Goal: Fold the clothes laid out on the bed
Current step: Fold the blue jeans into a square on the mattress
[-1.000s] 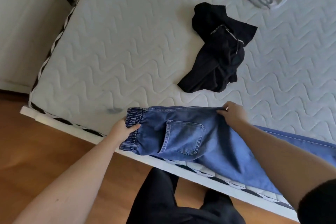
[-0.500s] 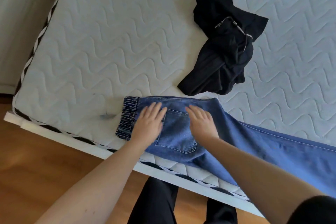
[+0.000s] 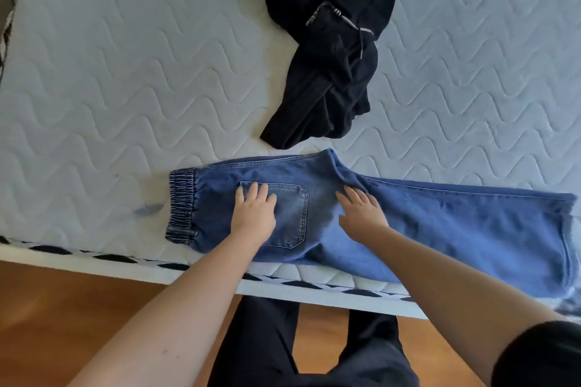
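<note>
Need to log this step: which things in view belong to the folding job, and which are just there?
In the job:
- blue jeans, flat under left hand and right hand
- crumpled black garment, unfolded

Just there:
- mattress
- wooden floor

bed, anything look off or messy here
Two things. The black garment lies crumpled, unfolded, beyond the jeans. A small bluish smudge marks the mattress just left of the jeans' waistband.

Blue jeans [image 3: 424, 223] flat along near mattress edge, pocket up; black garment [image 3: 327, 72] crumpled just beyond.
</note>
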Demonstrator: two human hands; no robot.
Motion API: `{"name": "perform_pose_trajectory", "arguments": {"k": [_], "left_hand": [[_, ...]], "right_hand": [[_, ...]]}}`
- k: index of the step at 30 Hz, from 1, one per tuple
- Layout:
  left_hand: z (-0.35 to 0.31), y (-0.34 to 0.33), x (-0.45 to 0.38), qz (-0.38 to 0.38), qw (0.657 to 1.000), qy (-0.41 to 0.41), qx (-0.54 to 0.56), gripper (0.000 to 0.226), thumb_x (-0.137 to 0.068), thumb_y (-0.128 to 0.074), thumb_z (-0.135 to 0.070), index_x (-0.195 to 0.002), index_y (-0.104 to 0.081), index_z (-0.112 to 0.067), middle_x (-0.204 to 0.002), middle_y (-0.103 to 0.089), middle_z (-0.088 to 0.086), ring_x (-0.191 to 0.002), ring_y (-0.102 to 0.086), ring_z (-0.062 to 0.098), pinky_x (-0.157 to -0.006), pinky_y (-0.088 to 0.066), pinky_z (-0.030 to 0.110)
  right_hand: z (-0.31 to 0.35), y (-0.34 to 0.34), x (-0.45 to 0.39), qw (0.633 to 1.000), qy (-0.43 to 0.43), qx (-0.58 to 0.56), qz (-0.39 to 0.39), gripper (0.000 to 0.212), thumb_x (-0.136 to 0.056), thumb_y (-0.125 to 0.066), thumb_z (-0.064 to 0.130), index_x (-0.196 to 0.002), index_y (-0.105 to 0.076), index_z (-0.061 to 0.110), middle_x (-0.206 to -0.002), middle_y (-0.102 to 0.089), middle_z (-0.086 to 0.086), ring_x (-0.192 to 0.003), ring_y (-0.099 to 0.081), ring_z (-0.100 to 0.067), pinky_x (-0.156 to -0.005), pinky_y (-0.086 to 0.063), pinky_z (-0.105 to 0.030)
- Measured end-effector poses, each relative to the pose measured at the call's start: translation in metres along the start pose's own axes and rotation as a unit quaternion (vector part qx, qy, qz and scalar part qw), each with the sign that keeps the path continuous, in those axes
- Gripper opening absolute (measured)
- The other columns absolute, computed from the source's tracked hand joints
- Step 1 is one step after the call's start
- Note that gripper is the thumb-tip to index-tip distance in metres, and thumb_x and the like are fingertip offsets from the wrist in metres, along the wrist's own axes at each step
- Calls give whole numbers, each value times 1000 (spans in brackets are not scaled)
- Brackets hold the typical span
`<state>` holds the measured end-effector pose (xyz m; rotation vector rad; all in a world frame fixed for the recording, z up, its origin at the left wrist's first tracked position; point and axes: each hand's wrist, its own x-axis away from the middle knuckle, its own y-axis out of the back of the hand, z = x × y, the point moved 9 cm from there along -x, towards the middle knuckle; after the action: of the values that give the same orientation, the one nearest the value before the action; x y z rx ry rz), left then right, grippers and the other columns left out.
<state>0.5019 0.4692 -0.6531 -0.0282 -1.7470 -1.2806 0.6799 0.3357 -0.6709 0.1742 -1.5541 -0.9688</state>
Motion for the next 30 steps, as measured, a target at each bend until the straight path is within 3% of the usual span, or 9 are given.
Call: {"name": "perform_pose_trajectory", "arguments": {"k": [3, 7, 17, 22, 28, 30], "left_hand": [[-44, 13, 1, -14, 999, -46, 23, 51, -100, -42, -30, -150, -31, -24, -158, -23, 6, -145, -19, 29, -118, -17, 48], [-119, 26, 1, -5, 989, -143, 24, 57, -101, -40, -29, -155, -21, -25, -160, -20, 5, -146, -17, 26, -116, -18, 41], [-299, 40, 3, 16, 960, -277, -29, 60, -102, -39, -28, -156, -15, -29, -164, -12, 5, -150, -11, 25, -120, -13, 39], [-372, 26, -4, 32, 947, -308, -83, 65, -100, -45, -30, -157, -13, -29, -164, -8, 5, -150, -10, 25, -119, -16, 39], [-433, 9, -21, 62, 947, -293, -118, 69, -99, -47, -33, -157, -8, -31, -165, -2, 5, -150, -6, 26, -121, -16, 41], [-448, 5, -26, 69, 950, -282, -118, 68, -100, -46, -34, -157, -9, -32, -165, -3, 4, -150, -7, 26, -121, -16, 41]], "right_hand": [[-44, -1, 26, 997, -47, -44, -37, 61, -98, -40, 31, -155, -20, 24, -163, -14, -1, -149, -11, -21, -121, -8, -38], [-116, -20, 61, 983, -136, -120, -31, 66, -97, -45, 33, -155, -17, 23, -163, -13, -1, -149, -12, -21, -120, -13, -39], [-264, -75, 137, 906, -278, -314, -52, 65, -98, -46, 33, -155, -17, 22, -163, -14, -3, -148, -16, -24, -116, -23, -43], [-344, -117, 174, 840, -362, -397, -75, 73, -96, -51, 36, -156, -12, 24, -163, -11, 0, -146, -21, -25, -113, -30, -45], [-442, -174, 222, 710, -490, -492, -118, 87, -93, -60, 37, -156, -2, 23, -164, 1, -5, -149, -12, -28, -117, -24, -46], [-468, -189, 231, 686, -518, -497, -116, 90, -92, -60, 39, -156, 1, 23, -164, 3, -5, -148, -13, -30, -117, -25, -48]]}}
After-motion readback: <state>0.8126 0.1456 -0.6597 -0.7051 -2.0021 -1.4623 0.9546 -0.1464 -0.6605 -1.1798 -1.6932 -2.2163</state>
